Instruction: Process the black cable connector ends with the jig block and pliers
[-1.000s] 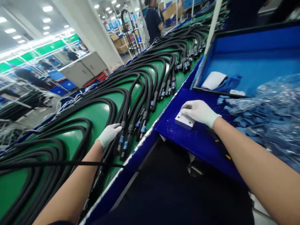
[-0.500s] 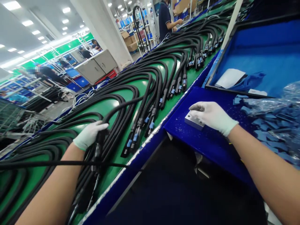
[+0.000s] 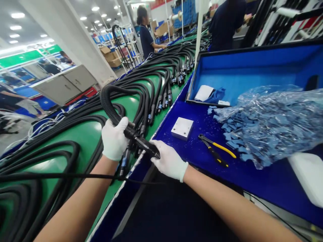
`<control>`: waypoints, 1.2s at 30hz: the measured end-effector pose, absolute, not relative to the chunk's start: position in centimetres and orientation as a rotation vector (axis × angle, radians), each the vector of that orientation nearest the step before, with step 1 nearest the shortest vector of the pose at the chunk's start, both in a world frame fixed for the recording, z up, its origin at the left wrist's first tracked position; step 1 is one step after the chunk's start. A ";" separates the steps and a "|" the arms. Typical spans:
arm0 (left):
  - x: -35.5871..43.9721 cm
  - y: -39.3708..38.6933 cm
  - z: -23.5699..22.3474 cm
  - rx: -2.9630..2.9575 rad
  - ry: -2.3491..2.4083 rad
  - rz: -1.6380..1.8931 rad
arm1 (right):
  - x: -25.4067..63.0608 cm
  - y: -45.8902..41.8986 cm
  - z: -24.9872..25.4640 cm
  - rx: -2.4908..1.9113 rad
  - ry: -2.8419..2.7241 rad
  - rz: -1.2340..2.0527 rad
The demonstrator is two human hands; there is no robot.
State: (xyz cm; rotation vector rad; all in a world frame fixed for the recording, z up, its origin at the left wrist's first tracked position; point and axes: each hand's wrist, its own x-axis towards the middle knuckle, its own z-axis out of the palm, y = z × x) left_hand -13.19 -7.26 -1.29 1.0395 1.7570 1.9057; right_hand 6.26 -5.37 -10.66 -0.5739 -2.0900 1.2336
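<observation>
My left hand [image 3: 114,139], in a white glove, is closed round a black corrugated hose [image 3: 108,102] just behind its end fitting. The hose bends up and over from the green conveyor behind it. My right hand [image 3: 168,159], also gloved, grips the tip of the black end fitting [image 3: 142,143], with its fingers curled round it. The fitting slants down to the right across the belt's edge. To the right of my right hand, a silver metal block [image 3: 182,128] with holes lies on the blue table, beside yellow-and-black pliers [image 3: 217,149].
Rows of black hoses lie curved along the green belt [image 3: 57,129]. A clear plastic bag of blue pieces [image 3: 267,127] rests on the blue table [image 3: 199,178]. Behind it is a blue tray [image 3: 262,64]. A thin black cable [image 3: 63,175] crosses in front. Co-workers stand beyond.
My right hand has left the metal block and now grips the hose's end fitting. My left hand has lifted the hose up and rightward. The view has turned right, bringing the pliers into sight.
</observation>
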 end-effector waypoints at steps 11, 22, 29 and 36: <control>-9.4 -5.2 -1.3 1.114 1.889 1.937 | 8.5 -5.3 -11.5 -0.757 -1.913 1.126; -8.1 -4.6 -1.8 1.250 2.006 1.897 | 8.9 -5.2 -11.7 -0.770 -2.023 0.880; -9.2 -5.7 -1.2 1.340 2.153 1.747 | 9.3 -4.5 -12.0 -0.803 -2.131 0.952; -9.0 -9.0 -3.2 2.585 1.844 0.663 | 14.9 -3.3 -7.2 -0.763 -2.339 0.859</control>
